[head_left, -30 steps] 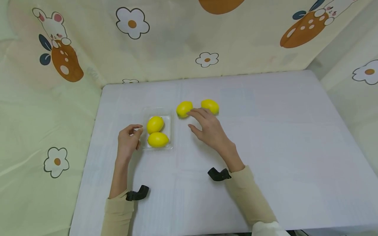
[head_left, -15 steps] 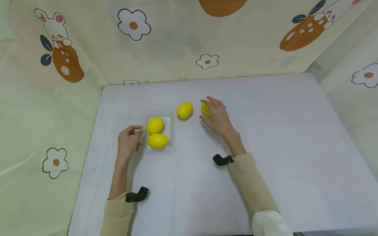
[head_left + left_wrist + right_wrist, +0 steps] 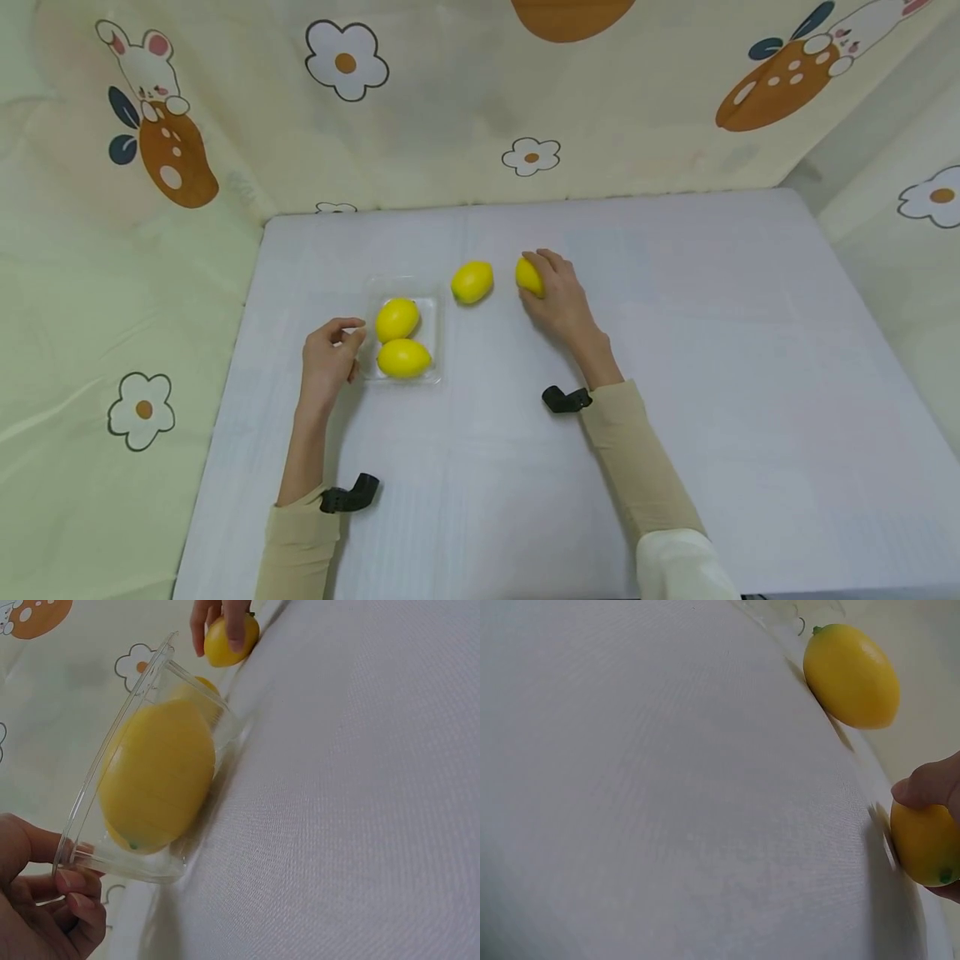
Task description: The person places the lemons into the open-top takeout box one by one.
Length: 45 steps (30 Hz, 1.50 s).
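My left hand (image 3: 327, 360) pinches the left rim of a clear plastic tray (image 3: 437, 333) between thumb and fingers. Two yellow lemons lie in that tray, one lemon (image 3: 397, 319) behind the other lemon (image 3: 405, 358). To the right of the tray, a third lemon (image 3: 472, 282) rests on the table. Farther right, my right hand (image 3: 558, 296) grips another lemon (image 3: 528, 277), thumb on the near side and fingers over the far side. The right wrist view shows the thumb pressed against this gripped lemon (image 3: 922, 844), which sits close to the white cloth.
A white cloth covers the table (image 3: 675, 375). Behind it and along the left side hangs a pale curtain (image 3: 435, 108) printed with flowers and rabbits. A black wrist camera (image 3: 349, 493) juts out from the left sleeve, another black camera (image 3: 566, 399) from the right.
My right hand has moved right and away from me, past the loose lemon, and its fingers have closed around the farthest-right lemon. The left hand stays at the tray's rim.
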Available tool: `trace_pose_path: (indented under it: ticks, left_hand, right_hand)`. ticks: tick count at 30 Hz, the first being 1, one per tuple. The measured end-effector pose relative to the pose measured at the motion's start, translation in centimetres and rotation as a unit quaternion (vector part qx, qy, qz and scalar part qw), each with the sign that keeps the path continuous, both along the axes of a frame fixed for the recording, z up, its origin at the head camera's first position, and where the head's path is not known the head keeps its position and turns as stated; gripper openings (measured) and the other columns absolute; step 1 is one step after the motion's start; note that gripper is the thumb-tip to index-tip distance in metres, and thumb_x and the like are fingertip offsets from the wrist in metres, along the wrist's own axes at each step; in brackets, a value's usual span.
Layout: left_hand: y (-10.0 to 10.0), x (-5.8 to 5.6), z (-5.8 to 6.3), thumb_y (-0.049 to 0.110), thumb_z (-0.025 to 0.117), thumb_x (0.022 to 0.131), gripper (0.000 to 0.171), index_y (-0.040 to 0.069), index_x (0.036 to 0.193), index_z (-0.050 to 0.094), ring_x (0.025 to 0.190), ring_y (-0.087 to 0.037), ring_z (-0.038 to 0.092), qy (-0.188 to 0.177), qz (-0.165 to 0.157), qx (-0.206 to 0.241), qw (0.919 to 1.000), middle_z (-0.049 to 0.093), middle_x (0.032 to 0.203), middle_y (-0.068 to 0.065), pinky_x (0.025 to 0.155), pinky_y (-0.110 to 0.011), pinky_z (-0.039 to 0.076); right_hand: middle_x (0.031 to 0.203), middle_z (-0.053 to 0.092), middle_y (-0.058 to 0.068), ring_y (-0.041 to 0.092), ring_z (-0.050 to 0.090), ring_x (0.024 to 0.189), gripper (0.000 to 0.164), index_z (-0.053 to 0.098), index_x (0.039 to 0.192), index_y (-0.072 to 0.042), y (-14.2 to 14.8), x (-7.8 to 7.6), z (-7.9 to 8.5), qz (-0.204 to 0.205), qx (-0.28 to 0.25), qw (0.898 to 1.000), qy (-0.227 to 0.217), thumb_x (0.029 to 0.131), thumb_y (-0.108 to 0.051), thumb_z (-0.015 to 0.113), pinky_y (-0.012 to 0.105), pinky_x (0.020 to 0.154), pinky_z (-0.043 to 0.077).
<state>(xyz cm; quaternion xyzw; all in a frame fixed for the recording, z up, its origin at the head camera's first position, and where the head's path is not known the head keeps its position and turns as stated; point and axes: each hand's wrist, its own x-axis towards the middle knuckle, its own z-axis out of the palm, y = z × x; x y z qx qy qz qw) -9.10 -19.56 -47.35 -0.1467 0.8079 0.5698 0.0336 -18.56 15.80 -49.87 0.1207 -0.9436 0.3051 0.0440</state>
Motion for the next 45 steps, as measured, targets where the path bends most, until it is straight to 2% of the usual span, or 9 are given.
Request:
trace_pose_path:
  ticks: [6, 13, 20, 24, 29, 37, 45]
  left_hand:
    - [0.0, 0.1, 0.1, 0.017, 0.064, 0.101, 0.031, -0.002, 0.125, 0.067, 0.037, -0.006, 0.042, 0.0, -0.002, 0.001, 1.0, 0.052, 0.077, -0.002, 0.041, -0.02, 0.041]
    - [0.0, 0.1, 0.2, 0.019, 0.064, 0.101, 0.032, -0.001, 0.125, 0.067, 0.037, -0.007, 0.042, 0.005, -0.008, 0.0, 1.0, 0.05, 0.076, -0.002, 0.041, -0.02, 0.041]
    - [0.0, 0.2, 0.3, 0.019, 0.064, 0.101, 0.032, -0.001, 0.126, 0.067, 0.037, -0.007, 0.042, -0.002, -0.01, 0.0, 0.9999, 0.05, 0.077, -0.003, 0.041, -0.02, 0.041]
    - [0.0, 0.2, 0.5, 0.02, 0.064, 0.102, 0.032, -0.001, 0.127, 0.067, 0.037, -0.007, 0.042, -0.001, -0.011, 0.0, 0.9999, 0.05, 0.076, -0.003, 0.041, -0.02, 0.041]
    - [0.0, 0.1, 0.6, 0.02, 0.064, 0.101, 0.032, -0.001, 0.126, 0.067, 0.037, -0.007, 0.042, 0.001, -0.008, 0.001, 1.0, 0.051, 0.075, -0.002, 0.041, -0.02, 0.041]
    - [0.0, 0.1, 0.6, 0.019, 0.065, 0.101, 0.032, -0.001, 0.126, 0.067, 0.037, -0.007, 0.042, -0.003, -0.006, 0.002, 1.0, 0.051, 0.076, -0.002, 0.041, -0.02, 0.041]
    - [0.0, 0.1, 0.6, 0.02, 0.065, 0.101, 0.032, -0.001, 0.126, 0.068, 0.038, -0.007, 0.043, -0.001, -0.004, 0.007, 1.0, 0.051, 0.076, -0.002, 0.041, -0.02, 0.041]
  right_hand:
    - [0.149, 0.047, 0.019, 0.04, 0.046, 0.134, 0.054, 0.052, 0.146, -0.008, -0.1, 0.1, 0.0, 0.005, -0.011, 1.0, 0.02, 0.096, -0.01, 0.071, 0.054, 0.111, 0.047]
    - [0.148, 0.048, 0.02, 0.039, 0.047, 0.134, 0.053, 0.053, 0.145, -0.006, -0.1, 0.5, 0.1, 0.005, -0.022, 0.999, 0.022, 0.095, -0.009, 0.071, 0.052, 0.113, 0.044]
    - [0.145, 0.051, 0.021, 0.04, 0.049, 0.132, 0.052, 0.054, 0.143, -0.004, 0.0, 1.7, 0.6, 0.019, -0.028, 0.999, 0.027, 0.095, -0.011, 0.072, 0.054, 0.113, 0.045]
    - [0.144, 0.053, 0.02, 0.039, 0.053, 0.129, 0.052, 0.056, 0.142, -0.006, -0.1, 2.6, 1.1, 0.029, -0.033, 0.998, 0.05, 0.093, -0.011, 0.074, 0.053, 0.111, 0.047]
    - [0.142, 0.054, 0.02, 0.038, 0.054, 0.128, 0.053, 0.057, 0.141, -0.005, -1.0, 3.9, 2.2, 0.08, -0.053, 0.991, 0.094, 0.092, -0.009, 0.076, 0.051, 0.109, 0.05]
    - [0.139, 0.057, 0.02, 0.036, 0.057, 0.125, 0.055, 0.058, 0.139, -0.003, -4.4, 5.2, 4.3, 0.175, -0.06, 0.97, 0.157, 0.089, -0.009, 0.08, 0.046, 0.106, 0.052]
    - [0.139, 0.057, 0.018, 0.032, 0.057, 0.127, 0.054, 0.058, 0.139, -0.005, -8.5, 5.6, 4.7, 0.24, -0.055, 0.955, 0.164, 0.091, -0.016, 0.079, 0.039, 0.108, 0.052]
